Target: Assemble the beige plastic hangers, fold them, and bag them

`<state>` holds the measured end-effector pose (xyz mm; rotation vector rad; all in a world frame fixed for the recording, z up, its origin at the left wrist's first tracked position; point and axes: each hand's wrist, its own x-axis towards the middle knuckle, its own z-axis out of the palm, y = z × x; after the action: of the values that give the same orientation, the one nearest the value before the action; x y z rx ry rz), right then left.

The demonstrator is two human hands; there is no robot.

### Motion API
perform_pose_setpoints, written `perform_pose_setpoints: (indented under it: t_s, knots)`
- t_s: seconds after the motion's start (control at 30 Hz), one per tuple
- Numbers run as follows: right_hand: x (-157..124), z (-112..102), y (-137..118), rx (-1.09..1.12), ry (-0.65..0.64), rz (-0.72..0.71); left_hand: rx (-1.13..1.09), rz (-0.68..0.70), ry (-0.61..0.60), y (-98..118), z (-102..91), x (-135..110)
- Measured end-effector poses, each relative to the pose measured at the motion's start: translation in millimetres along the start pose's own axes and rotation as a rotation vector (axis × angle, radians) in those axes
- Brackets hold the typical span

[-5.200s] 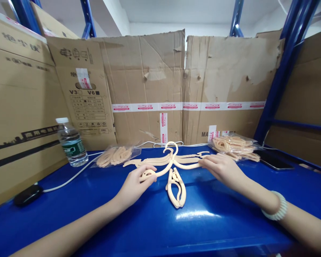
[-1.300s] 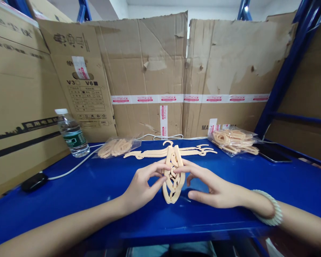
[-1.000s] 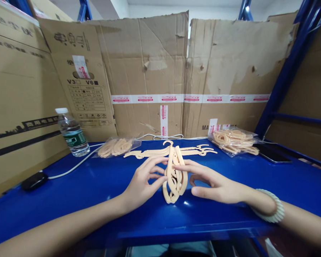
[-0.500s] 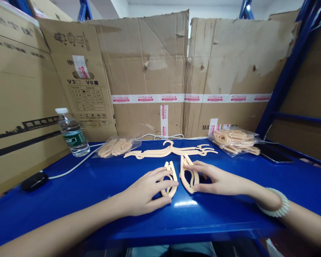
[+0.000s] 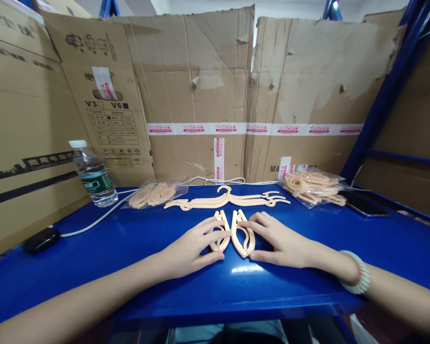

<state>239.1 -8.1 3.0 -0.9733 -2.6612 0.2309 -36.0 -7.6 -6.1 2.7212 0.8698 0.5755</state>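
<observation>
Two folded cream plastic clothes hangers lie side by side on the blue table (image 5: 186, 298). My left hand (image 5: 188, 251) grips the left folded hanger (image 5: 225, 224), fingers over its top and thumb near its lower end; the fingers cover part of it. With thumb and fingers at its two ends, my right hand (image 5: 290, 241) holds the right folded hanger (image 5: 236, 244). The two hangers are very close together in the middle. Just beyond them, unfolded hangers (image 5: 208, 201) lie flat with a hook pointing away from me.
Clear bags of folded hangers lie at back left (image 5: 154, 195) and back right (image 5: 310, 186). A water bottle (image 5: 95, 179), a black device (image 5: 42, 240) with a white cable, and a dark phone (image 5: 367, 205) sit around the edges. Cardboard (image 5: 200, 95) walls off the back.
My right hand has moved left with its folded hanger, closing the gap to the other one. The left hand and its hanger have shifted slightly left and away. The view has tilted a little.
</observation>
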Motion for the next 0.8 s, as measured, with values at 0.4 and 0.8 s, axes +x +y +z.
perform_pose_setpoints:
  t_s: [0.4, 0.8]
  knots:
    - [0.5, -1.2, 2.7, -0.024, 0.045, 0.033, -0.188, -0.057, 0.111, -6.8, -2.6, 0.3]
    - [1.1, -2.6, 21.1, 0.125, 0.058, -0.008, -0.2, -0.051, 0.091, -18.6, -7.9, 1.5]
